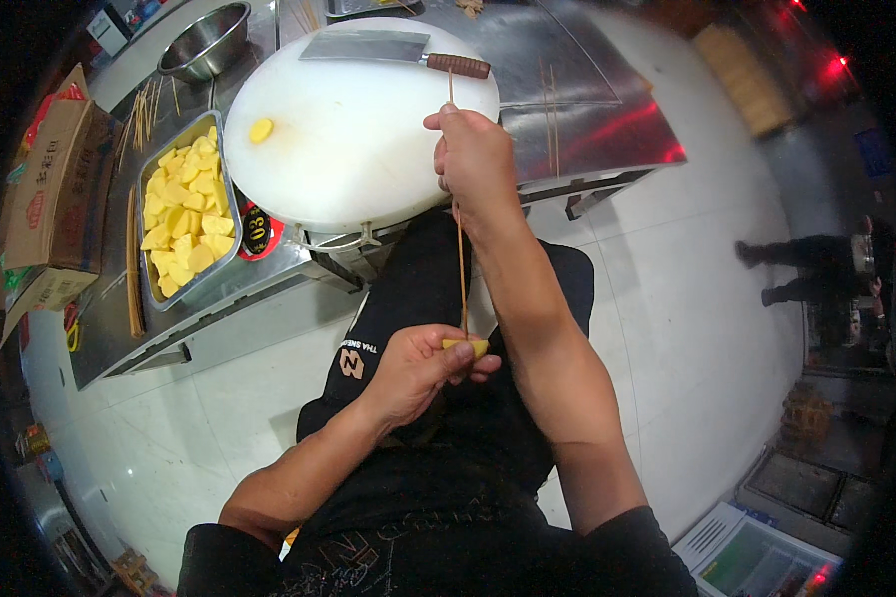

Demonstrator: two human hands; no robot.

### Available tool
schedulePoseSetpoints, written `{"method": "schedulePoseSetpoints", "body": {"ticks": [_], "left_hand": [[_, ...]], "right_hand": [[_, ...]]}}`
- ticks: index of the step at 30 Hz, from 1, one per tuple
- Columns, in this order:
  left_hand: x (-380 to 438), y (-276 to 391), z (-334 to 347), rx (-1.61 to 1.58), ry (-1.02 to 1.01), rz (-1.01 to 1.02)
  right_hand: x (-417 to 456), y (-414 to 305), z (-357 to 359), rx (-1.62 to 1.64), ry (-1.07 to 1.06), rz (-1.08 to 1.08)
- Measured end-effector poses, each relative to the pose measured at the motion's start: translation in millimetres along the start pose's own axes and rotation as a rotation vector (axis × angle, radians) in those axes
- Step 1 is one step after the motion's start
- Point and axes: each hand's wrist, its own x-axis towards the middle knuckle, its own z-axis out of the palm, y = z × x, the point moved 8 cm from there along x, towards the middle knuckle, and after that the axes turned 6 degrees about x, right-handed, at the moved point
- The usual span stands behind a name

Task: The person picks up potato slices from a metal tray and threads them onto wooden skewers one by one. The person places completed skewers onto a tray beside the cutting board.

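A yellow potato piece [469, 348] is pinched between the thumb and fingers of my left hand [429, 366], above my lap. My right hand [478, 153] grips a thin wooden skewer [463, 276] farther up; one end meets the potato piece and the other sticks out beyond my fist towards the cleaver. Whether the tip has pierced the piece, I cannot tell. The cleaver [377, 48] lies at the far side of a round white cutting board [343, 142], and one potato slice [261, 130] rests near the board's left edge. Left of the board, a metal tray [228, 160] holds many potato pieces.
More skewers [134, 261] lie beside the tray, others [145, 112] behind it and a few [551, 127] right of the board. A steel bowl [205, 45] and an open cardboard box [56, 186] stand on the steel table [269, 276]. Far right, a person's legs [799, 261] are visible.
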Motion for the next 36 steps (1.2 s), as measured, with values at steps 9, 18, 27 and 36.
{"method": "schedulePoseSetpoints", "body": {"ticks": [9, 18, 27, 36], "left_hand": [[-2.6, -5.6, -3.4, -0.053, 0.009, 0.0], [-5.9, -11.3, -1.5, -0.083, -0.037, -0.055], [-8.4, -12.3, 0.8, -0.118, 0.003, -0.036], [-8.4, -13.5, -0.2, -0.124, 0.027, -0.032]], "right_hand": [[-4.6, 8.8, -2.4, -0.011, 0.034, 0.009], [-6.2, 5.4, -4.3, 0.004, 0.054, 0.004], [-9.4, 10.1, -1.0, 0.037, -0.003, -0.003], [-13.8, 17.2, 2.1, 0.049, -0.029, 0.023]]}}
